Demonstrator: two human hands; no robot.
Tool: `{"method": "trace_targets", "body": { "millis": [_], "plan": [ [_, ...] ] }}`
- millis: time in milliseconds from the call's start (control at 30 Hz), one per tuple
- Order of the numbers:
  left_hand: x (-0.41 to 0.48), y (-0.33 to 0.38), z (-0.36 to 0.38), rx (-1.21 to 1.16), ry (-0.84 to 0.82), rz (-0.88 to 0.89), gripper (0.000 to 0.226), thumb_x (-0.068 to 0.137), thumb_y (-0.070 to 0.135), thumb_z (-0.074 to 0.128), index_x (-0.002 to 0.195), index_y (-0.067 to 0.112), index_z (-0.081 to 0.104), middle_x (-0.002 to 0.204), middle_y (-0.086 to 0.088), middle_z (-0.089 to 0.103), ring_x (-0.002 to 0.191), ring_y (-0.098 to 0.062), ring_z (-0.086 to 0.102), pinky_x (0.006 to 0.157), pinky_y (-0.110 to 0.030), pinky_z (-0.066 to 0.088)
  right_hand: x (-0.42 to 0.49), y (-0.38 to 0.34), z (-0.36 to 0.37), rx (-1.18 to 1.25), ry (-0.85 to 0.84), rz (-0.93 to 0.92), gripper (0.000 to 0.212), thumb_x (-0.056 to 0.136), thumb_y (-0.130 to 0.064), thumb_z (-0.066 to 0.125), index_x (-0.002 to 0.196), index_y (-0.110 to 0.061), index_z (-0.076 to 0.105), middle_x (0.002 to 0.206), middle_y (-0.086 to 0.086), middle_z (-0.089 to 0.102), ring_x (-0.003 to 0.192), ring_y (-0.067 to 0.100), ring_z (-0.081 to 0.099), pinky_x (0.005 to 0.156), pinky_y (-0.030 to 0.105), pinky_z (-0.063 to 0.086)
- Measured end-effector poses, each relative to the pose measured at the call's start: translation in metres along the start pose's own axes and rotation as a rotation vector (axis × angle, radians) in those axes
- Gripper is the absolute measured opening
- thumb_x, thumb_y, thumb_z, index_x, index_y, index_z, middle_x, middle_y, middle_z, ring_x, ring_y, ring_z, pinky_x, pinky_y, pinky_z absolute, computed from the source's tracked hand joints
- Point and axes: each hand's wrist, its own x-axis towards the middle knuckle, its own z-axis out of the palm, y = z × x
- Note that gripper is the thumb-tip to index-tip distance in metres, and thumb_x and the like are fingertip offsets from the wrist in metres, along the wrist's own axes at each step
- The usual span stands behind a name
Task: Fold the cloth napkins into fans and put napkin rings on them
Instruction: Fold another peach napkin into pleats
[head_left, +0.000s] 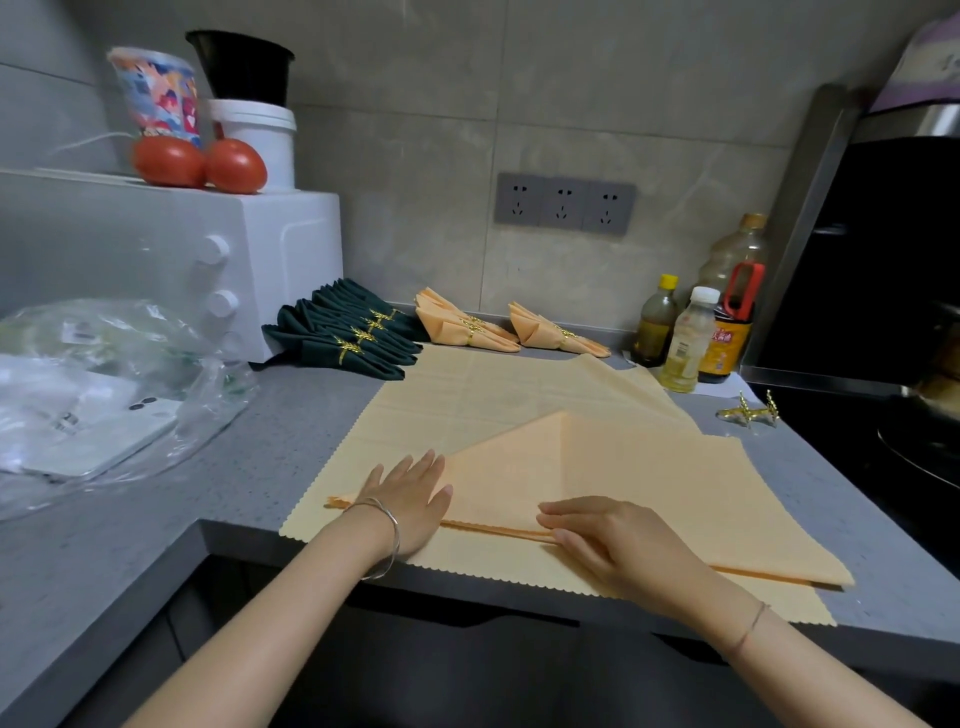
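A peach cloth napkin (644, 478) lies folded into a triangle on the grey counter, on top of another flat peach napkin (467, 395). My left hand (410, 499) rests flat on the triangle's left corner, fingers spread. My right hand (608, 540) presses flat along the folded front edge. Two finished peach fans (462, 325) (550, 332) with gold rings lie at the back. Several dark green fans (343, 332) with gold rings lie to their left. Loose gold napkin rings (748, 413) sit at the right.
A white oven (208, 260) at the left carries two tomatoes (200, 163) and cups. A plastic bag (104, 395) lies at the left. Oil and sauce bottles (696, 338) stand at the back right. A black stove (909, 415) is at the right.
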Motion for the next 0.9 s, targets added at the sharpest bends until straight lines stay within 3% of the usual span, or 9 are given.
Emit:
{"method": "trace_targets", "body": {
  "millis": [133,200,367,500,600,700,767,900],
  "plan": [
    [0.021,0.006,-0.009,-0.053,-0.025,-0.004,0.052,0.103,0.036,0.007,0.153,0.023,-0.003,0.16,0.009,-0.007,0.147,-0.012,-0.005,0.119,-0.036,-0.004,-0.001,-0.003,0.002,-0.05,0.137,-0.114,0.032,0.095,-0.037,0.043,0.102,-0.024,0.071,0.111,-0.016,0.068,0.112,-0.001,0.053,0.074,0.021,0.054],
    [0.032,0.01,-0.011,-0.068,-0.001,0.021,0.051,0.103,0.033,0.006,0.153,0.023,0.0,0.16,0.008,-0.005,0.147,-0.013,-0.004,0.119,-0.036,-0.003,0.001,-0.004,0.001,-0.064,0.151,-0.126,0.032,0.095,-0.036,0.044,0.097,-0.023,0.072,0.107,-0.015,0.069,0.112,-0.001,0.053,0.071,0.022,0.054],
    [0.047,0.012,-0.003,-0.098,0.058,0.03,0.05,0.104,0.032,0.005,0.153,0.023,0.002,0.16,0.007,-0.003,0.147,-0.012,-0.004,0.119,-0.034,-0.003,0.009,-0.005,-0.001,-0.037,0.029,0.054,0.037,0.098,-0.043,0.04,0.102,-0.025,0.073,0.112,-0.018,0.068,0.108,0.001,0.057,0.084,0.019,0.047],
    [0.048,0.013,0.003,0.003,0.089,0.013,0.052,0.103,0.033,0.006,0.153,0.023,-0.005,0.159,0.008,-0.011,0.147,-0.013,-0.009,0.119,-0.034,-0.005,0.037,-0.013,-0.011,-0.077,-0.017,0.172,0.04,0.098,-0.044,0.04,0.087,-0.021,0.071,0.088,-0.006,0.07,0.081,0.013,0.061,0.073,0.032,0.046],
    [0.049,0.013,0.003,0.041,0.086,0.01,0.053,0.103,0.034,0.006,0.153,0.021,-0.007,0.159,0.006,-0.012,0.147,-0.015,-0.009,0.12,-0.036,-0.003,0.073,-0.017,-0.004,0.013,0.03,0.16,0.031,0.099,-0.031,0.041,0.115,-0.024,0.066,0.119,-0.008,0.066,0.108,0.012,0.058,0.09,0.028,0.045],
    [0.05,0.012,0.004,0.051,0.092,0.007,0.054,0.103,0.035,0.007,0.153,0.02,-0.007,0.159,0.006,-0.012,0.147,-0.016,-0.009,0.12,-0.037,-0.003,0.111,-0.016,0.014,0.058,-0.081,0.108,0.044,0.099,-0.014,0.036,0.143,-0.015,0.041,0.15,0.001,0.037,0.138,0.014,0.033,0.111,0.023,0.02],
    [0.051,0.013,0.005,0.054,0.093,0.007,0.054,0.103,0.036,0.006,0.153,0.02,-0.007,0.159,0.006,-0.013,0.147,-0.015,-0.01,0.12,-0.037,-0.003,0.126,-0.012,0.028,0.029,-0.204,0.123,0.048,0.101,-0.015,0.029,0.149,-0.015,0.026,0.157,0.001,0.021,0.145,0.015,0.017,0.115,0.029,0.008],
    [0.052,0.012,0.005,0.061,0.098,0.006,0.054,0.103,0.036,0.006,0.152,0.019,-0.008,0.159,0.006,-0.013,0.147,-0.015,-0.01,0.12,-0.037,-0.004,0.129,0.001,0.045,0.015,-0.324,0.165,0.049,0.104,-0.029,0.019,0.152,-0.018,0.015,0.159,-0.002,0.009,0.146,0.01,0.003,0.116,0.032,-0.001]
  ]
}}
